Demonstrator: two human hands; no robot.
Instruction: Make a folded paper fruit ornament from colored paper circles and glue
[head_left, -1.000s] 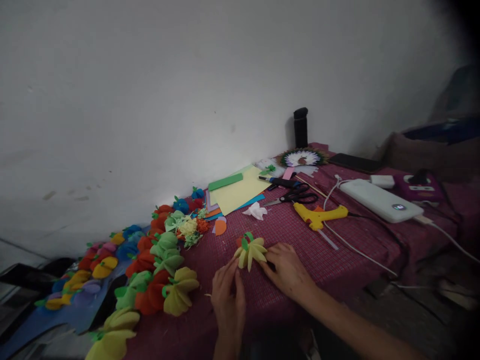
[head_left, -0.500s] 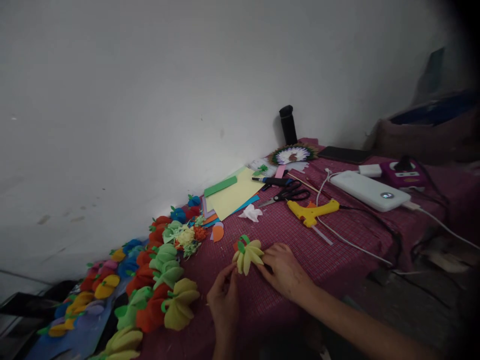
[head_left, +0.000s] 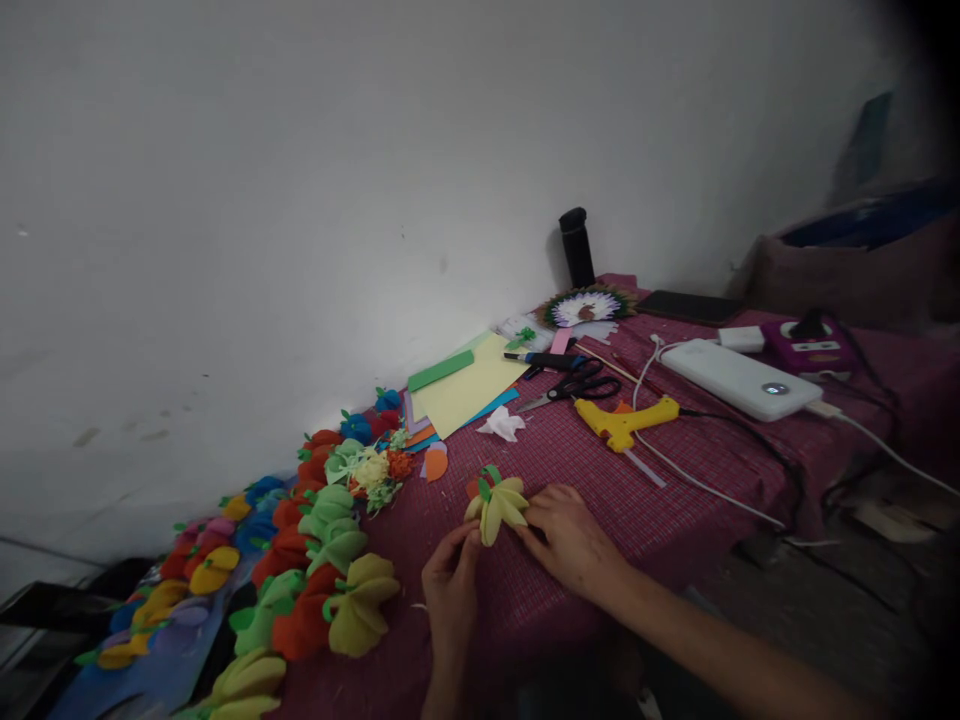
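Note:
A yellow paper pumpkin [head_left: 496, 512] with a green curled stem sits between my two hands, close to the table's front edge. My left hand [head_left: 454, 575] pinches its lower left petal between thumb and finger. At its right side, my right hand [head_left: 564, 532] has its fingers closed on the petal tips. Behind the pumpkin's stem, a small orange-red piece [head_left: 472, 487] partly shows. Nearby lie an orange paper cutout [head_left: 436, 463] and a crumpled white tissue [head_left: 503, 424].
Finished paper pumpkins [head_left: 330, 520] in many colours crowd the left. Beyond my hands lie coloured paper sheets [head_left: 469, 390], scissors [head_left: 574, 388], a cutter [head_left: 551, 361] and a yellow glue gun [head_left: 626, 422]. A power bank [head_left: 739, 380] with cables and a black bottle [head_left: 576, 250] stand farther back.
The yellow pumpkin has tilted slightly between my fingers. My left hand has shifted a little to the right; my right hand stays nearly in place.

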